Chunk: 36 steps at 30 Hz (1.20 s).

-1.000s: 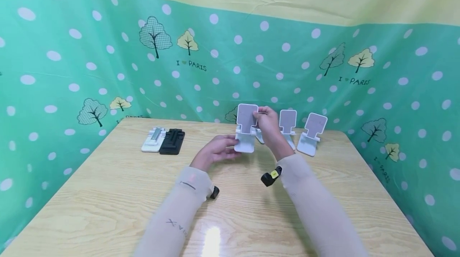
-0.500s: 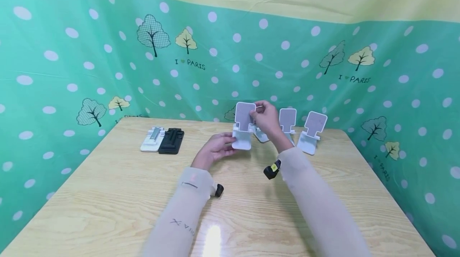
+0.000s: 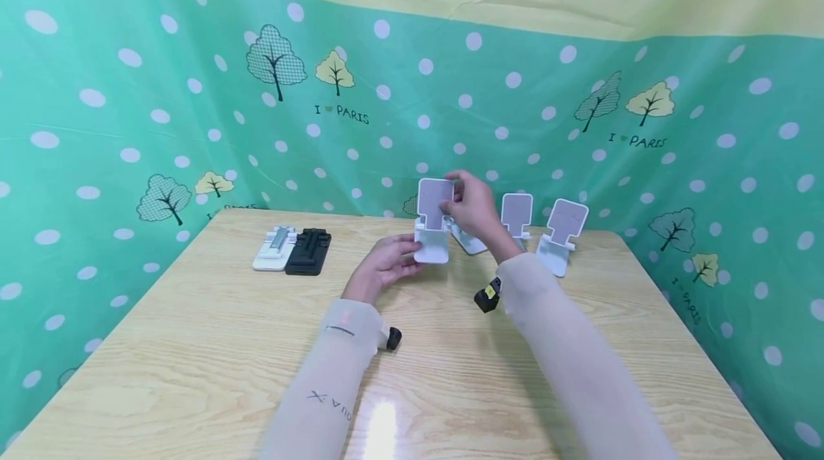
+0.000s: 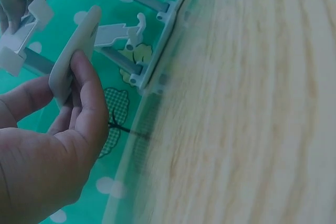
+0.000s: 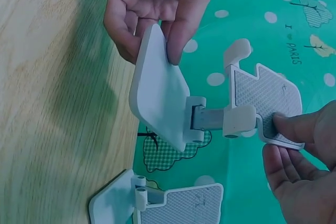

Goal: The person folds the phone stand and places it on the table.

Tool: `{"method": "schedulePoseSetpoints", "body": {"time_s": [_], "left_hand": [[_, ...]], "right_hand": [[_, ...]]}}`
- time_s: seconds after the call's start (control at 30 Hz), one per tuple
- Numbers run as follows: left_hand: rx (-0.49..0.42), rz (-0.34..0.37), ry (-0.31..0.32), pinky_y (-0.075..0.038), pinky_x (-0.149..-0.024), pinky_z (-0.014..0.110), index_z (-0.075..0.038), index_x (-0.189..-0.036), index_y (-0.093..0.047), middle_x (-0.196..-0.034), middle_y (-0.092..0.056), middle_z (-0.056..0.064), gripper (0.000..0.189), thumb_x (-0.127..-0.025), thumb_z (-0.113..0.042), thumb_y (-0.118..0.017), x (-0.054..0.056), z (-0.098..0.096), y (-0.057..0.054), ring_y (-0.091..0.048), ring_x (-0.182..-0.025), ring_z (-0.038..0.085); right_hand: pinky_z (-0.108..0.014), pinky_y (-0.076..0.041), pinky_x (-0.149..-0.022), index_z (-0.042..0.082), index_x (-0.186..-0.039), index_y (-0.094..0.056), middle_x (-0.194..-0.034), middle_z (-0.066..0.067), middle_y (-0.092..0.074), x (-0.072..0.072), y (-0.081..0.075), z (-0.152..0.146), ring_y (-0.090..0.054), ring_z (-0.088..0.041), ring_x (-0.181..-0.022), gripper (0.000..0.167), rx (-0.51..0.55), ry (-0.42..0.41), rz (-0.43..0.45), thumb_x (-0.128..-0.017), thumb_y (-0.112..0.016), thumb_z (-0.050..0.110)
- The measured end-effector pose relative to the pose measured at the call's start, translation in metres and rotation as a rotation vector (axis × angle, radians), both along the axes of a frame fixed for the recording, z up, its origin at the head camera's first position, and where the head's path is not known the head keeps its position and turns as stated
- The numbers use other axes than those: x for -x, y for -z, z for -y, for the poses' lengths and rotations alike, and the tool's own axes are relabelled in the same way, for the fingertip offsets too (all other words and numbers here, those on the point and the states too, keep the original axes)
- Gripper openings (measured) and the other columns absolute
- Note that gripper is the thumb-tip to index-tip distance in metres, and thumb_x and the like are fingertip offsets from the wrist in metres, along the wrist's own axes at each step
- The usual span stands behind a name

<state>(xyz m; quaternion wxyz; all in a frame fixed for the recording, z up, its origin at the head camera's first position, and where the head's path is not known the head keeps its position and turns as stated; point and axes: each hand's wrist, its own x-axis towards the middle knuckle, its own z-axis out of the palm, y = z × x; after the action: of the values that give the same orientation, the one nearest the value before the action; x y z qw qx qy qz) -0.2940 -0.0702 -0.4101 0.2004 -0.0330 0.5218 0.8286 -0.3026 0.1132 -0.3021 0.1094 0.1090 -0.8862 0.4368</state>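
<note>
Both hands hold a white phone stand point(image 3: 435, 195), unfolded, with a grey pad on its upper plate. My left hand point(image 3: 389, 263) pinches the flat base point(image 5: 157, 90) by its edge, between thumb and fingers. My right hand point(image 3: 476, 206) grips the side of the upper plate point(image 5: 268, 100), thumb on the textured pad. In the right wrist view a short hinged arm point(image 5: 210, 119) joins plate and base. Behind the right hand stands another white phone stand point(image 3: 468, 240), its upper part hidden.
Two more unfolded white phone stands, a middle one point(image 3: 516, 212) and an outer one point(image 3: 566, 220), stand at the back right. A folded white stand point(image 3: 273, 252) and a folded black stand point(image 3: 309, 254) lie at the back left of the wooden table point(image 3: 193, 360). A green curtain point(image 3: 360, 181) hangs behind.
Both hands have moved the held phone stand slightly left and up. More of the base of the stand behind it shows. The other stands have stayed in place.
</note>
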Motion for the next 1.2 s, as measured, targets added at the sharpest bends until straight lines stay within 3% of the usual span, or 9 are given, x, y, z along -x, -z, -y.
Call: {"method": "schedulePoseSetpoints", "body": {"time_s": [0.5,0.83,1.2], "left_hand": [[-0.009,-0.016,0.008,-0.046,-0.113,0.048,0.006,-0.146,-0.047,-0.144,-0.051,0.026,0.046,-0.100,0.003,-0.056,-0.006,-0.004,-0.005,-0.051,-0.134,0.042],[-0.017,0.018,0.012,-0.049,-0.111,0.042,0.006,-0.146,-0.047,-0.142,-0.053,0.025,0.048,-0.100,0.001,-0.058,-0.008,-0.003,-0.009,-0.053,-0.130,0.038],[-0.044,0.048,-0.032,-0.048,-0.111,0.044,0.007,-0.143,-0.050,-0.139,-0.055,0.024,0.045,-0.099,0.003,-0.059,-0.007,-0.005,-0.011,-0.055,-0.124,0.037]], "right_hand": [[-0.033,-0.060,-0.080,0.005,-0.140,-0.056,-0.106,-0.011,-0.061,0.002,-0.002,0.001,-0.060,-0.025,-0.095,0.053,-0.029,0.018,-0.008,-0.091,-0.072,-0.004],[-0.034,-0.058,-0.081,0.002,-0.138,-0.054,-0.106,-0.011,-0.058,0.002,0.007,0.002,-0.057,-0.025,-0.095,0.051,-0.079,0.023,-0.112,-0.090,-0.072,-0.005],[-0.034,-0.058,-0.084,0.001,-0.137,-0.055,-0.110,-0.014,-0.060,0.000,0.012,0.003,-0.058,-0.027,-0.097,0.051,-0.062,0.057,-0.182,-0.089,-0.071,-0.007]]}}
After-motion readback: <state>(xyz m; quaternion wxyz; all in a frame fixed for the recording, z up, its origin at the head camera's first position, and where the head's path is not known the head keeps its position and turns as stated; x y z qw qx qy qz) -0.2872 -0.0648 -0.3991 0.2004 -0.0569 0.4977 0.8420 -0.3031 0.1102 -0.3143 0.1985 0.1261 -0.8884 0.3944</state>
